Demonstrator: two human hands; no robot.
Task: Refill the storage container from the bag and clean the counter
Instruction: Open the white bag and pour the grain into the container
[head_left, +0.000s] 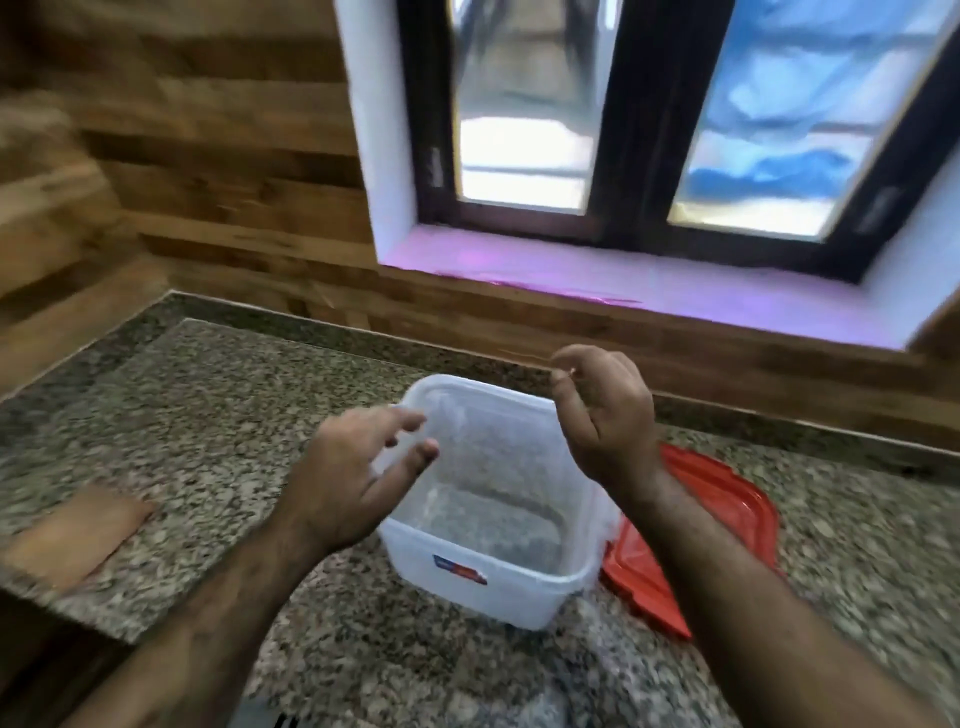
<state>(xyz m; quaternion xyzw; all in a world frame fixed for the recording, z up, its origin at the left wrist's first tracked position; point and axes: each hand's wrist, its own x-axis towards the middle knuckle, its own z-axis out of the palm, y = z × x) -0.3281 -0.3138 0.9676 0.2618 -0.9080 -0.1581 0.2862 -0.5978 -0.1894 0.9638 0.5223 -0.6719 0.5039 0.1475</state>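
The storage container (488, 499), a clear square tub with a small label on its near wall, stands open and upright in the middle of the granite worktop (208, 415); it looks empty or nearly so, though blur makes any thin layer at the bottom hard to judge. Its red lid (722, 525) lies flat on the worktop just beside it on the right, partly tucked behind the tub. The left hand (358, 478) hovers at the tub's left rim with fingers spread and loosely open, holding nothing, possibly brushing the rim. The right hand (602, 415) is raised above the far right corner, fingers curled with thumb and forefinger pinched together; whether something small is pinched there cannot be told. A brown, flat paper-like thing (78, 530) lies well apart to the left; it is too blurred to identify. No bag can be made out, so the refill appears not yet begun: the next move calls for fetching the bag and pouring it into the tub.
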